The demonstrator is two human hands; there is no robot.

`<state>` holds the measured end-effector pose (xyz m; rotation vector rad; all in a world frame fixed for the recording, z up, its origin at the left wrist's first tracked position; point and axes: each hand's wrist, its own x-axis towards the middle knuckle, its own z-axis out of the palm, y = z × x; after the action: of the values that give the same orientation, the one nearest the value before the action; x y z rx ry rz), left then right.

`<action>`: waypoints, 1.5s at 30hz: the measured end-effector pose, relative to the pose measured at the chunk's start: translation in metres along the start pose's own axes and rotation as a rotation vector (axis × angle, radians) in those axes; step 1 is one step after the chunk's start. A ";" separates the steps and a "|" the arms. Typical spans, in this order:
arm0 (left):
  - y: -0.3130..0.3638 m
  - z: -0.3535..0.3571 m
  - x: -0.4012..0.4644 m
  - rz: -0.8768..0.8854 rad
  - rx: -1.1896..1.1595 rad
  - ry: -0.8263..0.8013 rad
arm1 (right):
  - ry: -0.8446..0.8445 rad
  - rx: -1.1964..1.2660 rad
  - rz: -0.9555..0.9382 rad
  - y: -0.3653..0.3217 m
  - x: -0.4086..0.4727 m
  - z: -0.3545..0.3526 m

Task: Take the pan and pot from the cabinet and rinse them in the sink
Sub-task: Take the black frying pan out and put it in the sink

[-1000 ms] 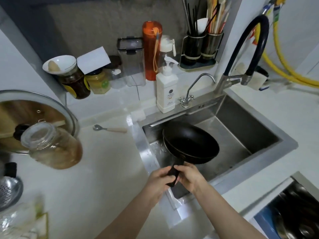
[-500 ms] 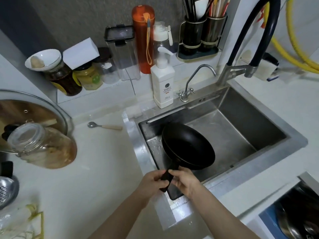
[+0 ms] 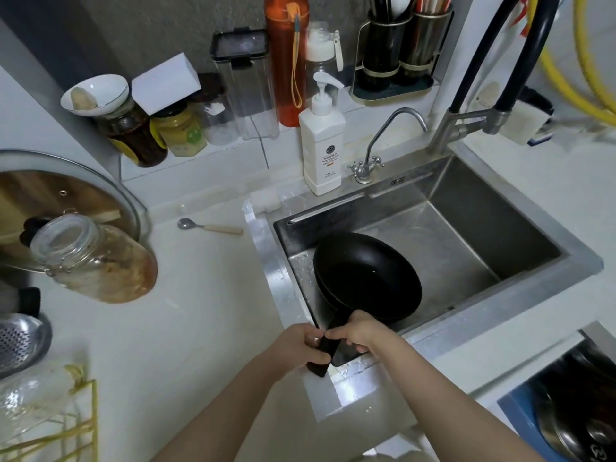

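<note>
**Two hands on the handles, pans low in the sink**

The pan (image 3: 366, 275) sits in the near-left corner of the sink (image 3: 520, 331), tilted, with what looks like a second dark vessel nested beneath it — possibly the pot, though only its rim shows. The handles reach back over the sink's near edge toward the person.

Judging by the look, this is stiff, fairly heavy metal cookware with a dark, smooth coating; droplets on the steel nearby suggest wet, slippery surfaces. The handle is the sensible place to hold, close to the bowl so the weight does not lever the wrist.

The left hand (image 3: 296, 345) has its fingers curled round one black handle, its grip clamped on it. The right hand (image 3: 358, 331) is closed over the other handle just beside it, thumb and fingers wrapped. Both hands touch at the knuckles.

The tall black faucet (image 3: 520, 55) stands at the far right corner — no water is visible running.
</note>
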<state>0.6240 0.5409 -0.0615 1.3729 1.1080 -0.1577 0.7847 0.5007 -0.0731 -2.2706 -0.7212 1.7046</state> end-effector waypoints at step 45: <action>0.040 0.117 -0.046 0.430 0.673 -0.106 | 0.698 0.388 -0.116 0.144 -0.147 0.039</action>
<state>0.6886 0.4319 -0.0238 2.1436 0.6628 -0.3017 0.7539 0.2988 -0.0260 -2.2485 -0.3188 0.8008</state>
